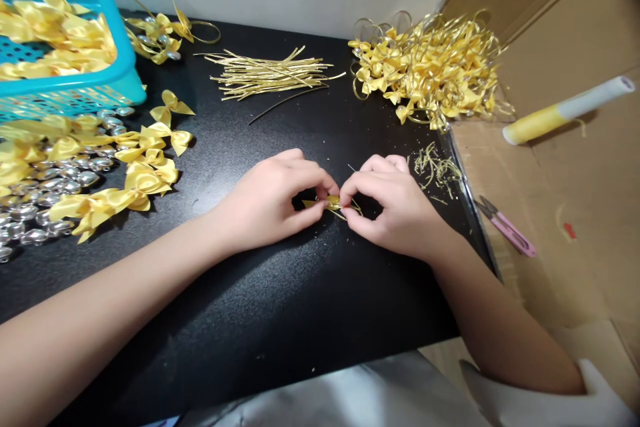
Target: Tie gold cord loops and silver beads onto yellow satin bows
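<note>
Near the middle of the black table, a small yellow ribbon bow [333,201] with thin gold cord is pinched between my two hands. My left hand [280,197] grips its left side with thumb and forefinger, and a pointed ribbon end sticks out there. From the other side, my right hand [393,197] has its thumb and forefinger closed at the bow's right side, where a loop of gold cord [357,207] shows. The fingertips hide most of the bow's centre, so how the cord passes around it cannot be made out.
A blue basket [127,47] of yellow bows stands at the left. Below it lie loose bows [145,177] and silver beads [65,180]. Gold cord lengths [273,73], a heap of looped bows [430,67] and cord scraps [436,169] lie beyond. Pink snips [510,230] rest on cardboard.
</note>
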`<state>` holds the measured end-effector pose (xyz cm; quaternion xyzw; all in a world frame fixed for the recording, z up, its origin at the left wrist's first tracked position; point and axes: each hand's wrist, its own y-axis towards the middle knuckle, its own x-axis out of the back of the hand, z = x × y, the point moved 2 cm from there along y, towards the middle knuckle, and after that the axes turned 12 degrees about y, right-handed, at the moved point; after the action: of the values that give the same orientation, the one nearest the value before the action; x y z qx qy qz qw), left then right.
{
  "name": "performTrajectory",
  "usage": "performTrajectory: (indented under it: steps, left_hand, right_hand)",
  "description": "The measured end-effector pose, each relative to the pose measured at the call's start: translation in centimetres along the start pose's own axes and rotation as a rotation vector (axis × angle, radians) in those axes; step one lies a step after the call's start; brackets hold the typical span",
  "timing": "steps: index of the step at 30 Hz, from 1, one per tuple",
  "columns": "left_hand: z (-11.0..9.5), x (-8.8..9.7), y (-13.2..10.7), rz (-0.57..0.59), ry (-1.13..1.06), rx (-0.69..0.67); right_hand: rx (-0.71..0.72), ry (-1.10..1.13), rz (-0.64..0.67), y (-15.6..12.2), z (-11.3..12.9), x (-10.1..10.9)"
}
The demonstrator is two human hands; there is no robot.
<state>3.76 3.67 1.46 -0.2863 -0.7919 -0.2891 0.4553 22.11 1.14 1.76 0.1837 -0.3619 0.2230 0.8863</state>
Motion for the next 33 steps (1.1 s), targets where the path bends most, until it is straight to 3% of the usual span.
performTrajectory:
  steps: [13, 24, 33]
  left_hand:
    - [0.31, -0.21, 0.03, -0.059, 0.411, -0.340]
    - [0.21, -0.01, -0.13, -0.091, 0.552, -0.414]
    - [0.35, 0.14, -0.14, -0.057, 0.410, -0.411]
  right_hand:
    - [0.008, -0.004, -0.013, 0.04, -0.11, -0.05]
    - [0.014, -0.016, -0.024, 0.04, -0.21, -0.19]
    - [0.018, -0.022, -0.030, 0.01, -0.30, 0.00]
